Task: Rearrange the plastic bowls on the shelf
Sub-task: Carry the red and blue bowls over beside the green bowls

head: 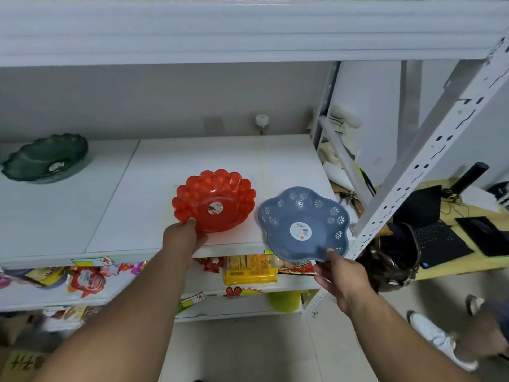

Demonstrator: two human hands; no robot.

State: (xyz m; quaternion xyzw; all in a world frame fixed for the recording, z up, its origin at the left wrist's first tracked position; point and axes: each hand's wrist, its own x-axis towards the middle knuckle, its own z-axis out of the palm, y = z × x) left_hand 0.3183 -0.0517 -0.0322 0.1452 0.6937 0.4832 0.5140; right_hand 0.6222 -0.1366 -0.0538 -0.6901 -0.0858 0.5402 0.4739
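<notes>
A red scalloped plastic bowl (217, 198) sits on the white shelf (154, 172) near its front edge. My left hand (181, 238) grips its near rim, thumb on top. A blue flower-shaped bowl (303, 219) with white flower cut-outs is tilted at the shelf's front right corner, overhanging the edge. My right hand (338, 274) holds its near rim with the thumb inside. A dark green bowl (46, 158) rests at the far left of the same shelf, apart from both hands.
A white perforated upright (429, 150) slants just right of the blue bowl. The shelf above (248, 31) hangs low overhead. Snack packets (250, 268) fill the lower shelf. A laptop (435, 230) lies on a desk to the right; someone's shoes (440, 334) are on the floor.
</notes>
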